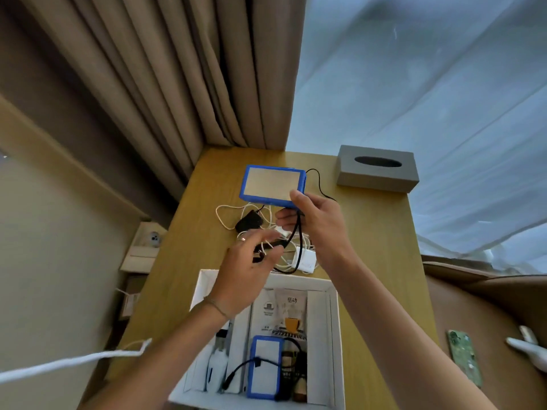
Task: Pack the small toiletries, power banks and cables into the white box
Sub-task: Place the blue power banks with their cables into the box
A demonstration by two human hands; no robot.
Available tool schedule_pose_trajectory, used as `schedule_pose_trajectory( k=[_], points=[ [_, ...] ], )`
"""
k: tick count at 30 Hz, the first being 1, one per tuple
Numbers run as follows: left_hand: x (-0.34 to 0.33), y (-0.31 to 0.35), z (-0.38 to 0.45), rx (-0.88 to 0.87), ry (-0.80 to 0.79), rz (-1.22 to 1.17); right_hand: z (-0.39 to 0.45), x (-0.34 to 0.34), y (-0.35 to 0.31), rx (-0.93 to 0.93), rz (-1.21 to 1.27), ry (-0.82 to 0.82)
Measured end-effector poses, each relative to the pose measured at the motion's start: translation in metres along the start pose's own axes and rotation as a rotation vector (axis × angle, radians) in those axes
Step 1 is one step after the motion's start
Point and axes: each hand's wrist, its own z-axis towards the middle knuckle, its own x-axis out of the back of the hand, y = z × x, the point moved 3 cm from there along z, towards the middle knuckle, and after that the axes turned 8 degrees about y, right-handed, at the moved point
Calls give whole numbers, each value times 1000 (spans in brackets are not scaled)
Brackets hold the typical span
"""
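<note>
My right hand (315, 221) holds a blue-framed power bank (272, 184) by its near corner, lifted above the wooden table (370, 232). A black cable (297, 247) hangs from the power bank in a loop, and my left hand (247, 275) pinches its lower end. Under both hands lies a tangle of white cables (233, 213), a black adapter (250, 221) and a white charger (307, 261). The white box (336, 335) sits at the near edge. It contains a second blue power bank (265, 366) with a black cable, sachets and small toiletries.
A grey tissue box (377, 168) stands at the table's far right corner. Beige curtains (177, 84) hang behind the table on the left. A phone (464, 359) lies on the brown surface to the right. A white cord (74, 362) crosses the lower left.
</note>
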Motion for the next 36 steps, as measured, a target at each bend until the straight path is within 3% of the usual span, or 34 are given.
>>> schedule_pose_trajectory(
  k=[3, 9, 15, 18, 23, 28, 36],
  points=[
    [-4, -7, -13, 109, -303, -166, -16, -6, -12, -7, 31, -39],
    [16, -18, -21, 83, -508, -211, -44, -7, -10, -19, 55, -108],
    [6, -19, -51, 138, -845, -277, -62, -8, 20, -98, 61, -152],
    [14, -37, -61, 182, -813, -250, -71, -4, 37, -125, 33, -164],
    [43, -80, -69, 105, -748, 146, -88, 5, 82, -293, -2, -116],
    [52, -97, -78, 12, -810, 450, -103, 16, 133, -441, -155, -80],
    [21, -106, -95, -310, -754, 756, -90, 34, 176, -598, -331, 97]
  ],
)
